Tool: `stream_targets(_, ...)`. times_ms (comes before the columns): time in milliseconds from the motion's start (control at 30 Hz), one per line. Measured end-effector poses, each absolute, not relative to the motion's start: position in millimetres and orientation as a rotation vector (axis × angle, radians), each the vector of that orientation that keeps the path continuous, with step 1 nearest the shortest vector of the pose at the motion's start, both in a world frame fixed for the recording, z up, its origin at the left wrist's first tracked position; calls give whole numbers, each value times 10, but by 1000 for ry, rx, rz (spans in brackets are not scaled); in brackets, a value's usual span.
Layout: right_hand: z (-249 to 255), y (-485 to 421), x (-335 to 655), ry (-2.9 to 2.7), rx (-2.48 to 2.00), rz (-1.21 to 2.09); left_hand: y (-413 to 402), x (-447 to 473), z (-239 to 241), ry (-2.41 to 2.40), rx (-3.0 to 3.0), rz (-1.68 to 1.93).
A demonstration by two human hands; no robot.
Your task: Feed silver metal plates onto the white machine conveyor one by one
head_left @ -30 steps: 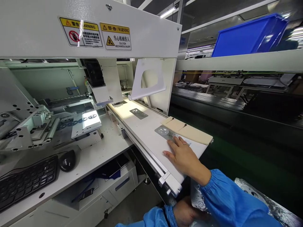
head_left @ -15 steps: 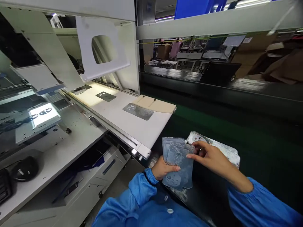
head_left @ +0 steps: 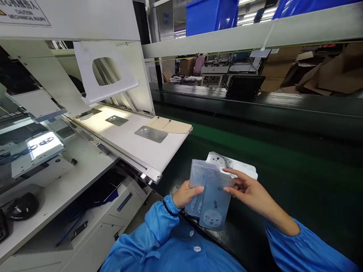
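Note:
My left hand grips a fanned stack of thin, bluish translucent phone back panels, its thumb across their front. One panel slants out to the right of the others, a round camera area with holes at its lower end. At this panel's upper right edge, my right hand pinches it between thumb and fingers. The tips of some of those fingers are hidden. Just behind the hands, a pile of whitish phone back panels lies on the dark green belt.
To the left, a white conveyor carries grey panels under a machine housing. Its metal corner juts out near my left hand. A black mouse sits on the side bench. Blue bins stand above a beam.
The view has shifted right. The stack is fanned differently: the speckled front panel no longer shows on top, and a smoother panel now slants out at the right under my right hand.

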State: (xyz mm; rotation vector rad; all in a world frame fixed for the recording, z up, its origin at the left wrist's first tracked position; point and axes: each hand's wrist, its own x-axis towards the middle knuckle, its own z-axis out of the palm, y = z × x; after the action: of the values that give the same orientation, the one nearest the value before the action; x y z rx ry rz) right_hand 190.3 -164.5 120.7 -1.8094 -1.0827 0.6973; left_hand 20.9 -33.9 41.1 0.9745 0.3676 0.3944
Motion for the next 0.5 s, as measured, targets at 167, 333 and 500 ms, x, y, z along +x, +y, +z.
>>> stream_targets(167, 1248, -1804, 2003, -993, -1758, 819, -366, 229, 442, 414, 967, 381)
stream_targets(333, 1250, -2021, 2263, -649, -1652, 711, -257, 213, 316, 560, 753, 536)
stream_targets(500, 1111, -1903, 2288, -400, -1555, 563, -199, 234, 205, 495, 697, 495)
